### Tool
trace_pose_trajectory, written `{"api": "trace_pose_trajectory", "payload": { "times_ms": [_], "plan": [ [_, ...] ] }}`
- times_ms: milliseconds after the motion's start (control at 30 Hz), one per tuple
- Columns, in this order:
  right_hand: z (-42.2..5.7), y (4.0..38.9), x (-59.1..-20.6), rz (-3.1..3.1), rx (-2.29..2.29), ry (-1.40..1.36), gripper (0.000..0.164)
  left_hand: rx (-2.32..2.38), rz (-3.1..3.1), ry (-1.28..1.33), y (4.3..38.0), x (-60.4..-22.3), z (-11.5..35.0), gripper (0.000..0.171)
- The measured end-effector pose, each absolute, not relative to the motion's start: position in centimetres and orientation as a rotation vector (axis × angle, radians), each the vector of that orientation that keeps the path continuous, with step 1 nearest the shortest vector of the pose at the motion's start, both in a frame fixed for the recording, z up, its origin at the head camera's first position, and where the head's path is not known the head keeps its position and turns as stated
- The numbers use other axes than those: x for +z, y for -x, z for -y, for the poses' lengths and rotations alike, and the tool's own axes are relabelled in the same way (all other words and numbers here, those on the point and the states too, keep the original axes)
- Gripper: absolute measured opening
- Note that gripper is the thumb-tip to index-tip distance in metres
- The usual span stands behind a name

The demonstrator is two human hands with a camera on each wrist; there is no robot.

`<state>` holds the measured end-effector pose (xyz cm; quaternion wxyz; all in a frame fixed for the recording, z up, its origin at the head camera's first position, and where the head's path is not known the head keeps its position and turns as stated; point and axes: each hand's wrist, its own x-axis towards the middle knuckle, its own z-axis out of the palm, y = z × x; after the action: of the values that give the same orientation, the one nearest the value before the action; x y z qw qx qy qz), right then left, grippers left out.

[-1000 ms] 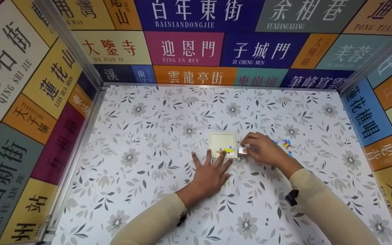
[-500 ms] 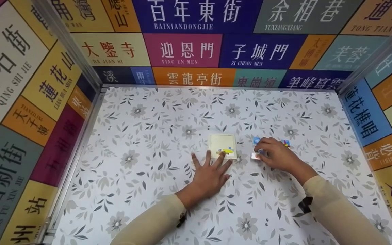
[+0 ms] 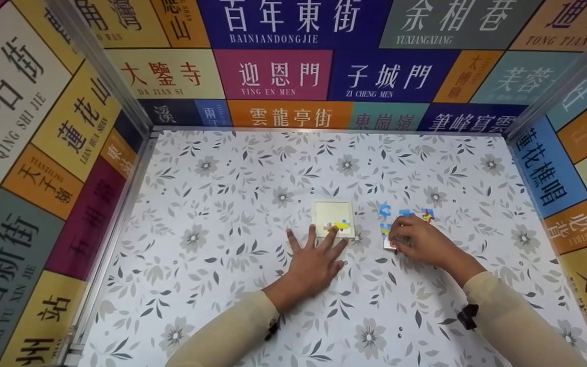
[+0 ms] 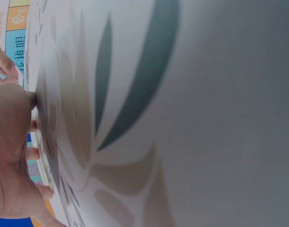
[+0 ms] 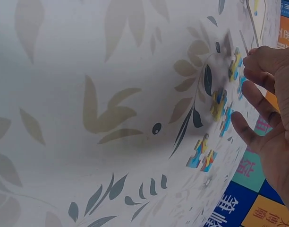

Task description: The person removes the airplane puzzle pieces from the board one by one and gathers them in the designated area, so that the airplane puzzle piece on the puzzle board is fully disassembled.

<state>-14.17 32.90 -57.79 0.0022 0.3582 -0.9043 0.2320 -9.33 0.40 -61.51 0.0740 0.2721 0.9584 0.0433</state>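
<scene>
A small cream puzzle tray [image 3: 332, 212] lies on the table, with yellow-and-blue puzzle pieces [image 3: 342, 225] along its lower part. My left hand [image 3: 315, 265] is spread flat, its fingertips resting at the tray's near edge. Right of the tray, my right hand [image 3: 422, 241] pinches a mostly white puzzle piece [image 3: 389, 244] between thumb and fingers. Loose blue puzzle pieces [image 3: 384, 210] lie beside that hand, and some are partly hidden under it. In the right wrist view, several coloured pieces [image 5: 219, 104] lie beneath the right hand [image 5: 276, 109].
A white cloth with grey leaves and flowers [image 3: 222, 204] covers the table. Panels with street names stand along the back [image 3: 278, 74], the left [image 3: 13, 204] and the right [image 3: 553, 168]. Metal rails [image 3: 324, 130] edge the table.
My right hand has moved right and slightly nearer, away from the tray, with the white puzzle piece still pinched. Blue pieces at its left have come into view. My left hand stays put.
</scene>
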Motion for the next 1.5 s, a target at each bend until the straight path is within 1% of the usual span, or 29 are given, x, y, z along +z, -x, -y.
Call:
{"api": "trace_pose_trajectory", "payload": {
  "times_ms": [300,500,700,900,1233,1500],
  "plan": [
    [-33.0,13.4,-58.3,2.85,0.829,-1.141,0.019,0.148,-2.906,-0.84,9.2,-61.3,-0.3,0.059],
    [-32.9,13.2,-58.4,2.81,0.764,-1.176,0.017,0.138,-2.901,-0.824,9.2,-61.4,-0.3,0.06],
    [-32.9,13.1,-58.4,2.782,0.776,-1.197,0.019,0.11,-2.891,-0.82,9.2,-61.5,-0.3,0.061],
    [-33.1,13.1,-58.8,2.747,0.736,-1.222,0.016,0.116,-2.883,-0.824,9.3,-61.8,-0.4,0.06],
    [-33.0,13.1,-59.2,2.657,0.724,-1.269,0.02,0.095,-2.891,-0.814,9.2,-61.9,-0.4,0.061],
    [-32.8,12.8,-59.1,2.691,0.629,-1.261,0.018,0.09,-2.902,-0.822,9.3,-62.1,-0.4,0.06]
  ]
}}
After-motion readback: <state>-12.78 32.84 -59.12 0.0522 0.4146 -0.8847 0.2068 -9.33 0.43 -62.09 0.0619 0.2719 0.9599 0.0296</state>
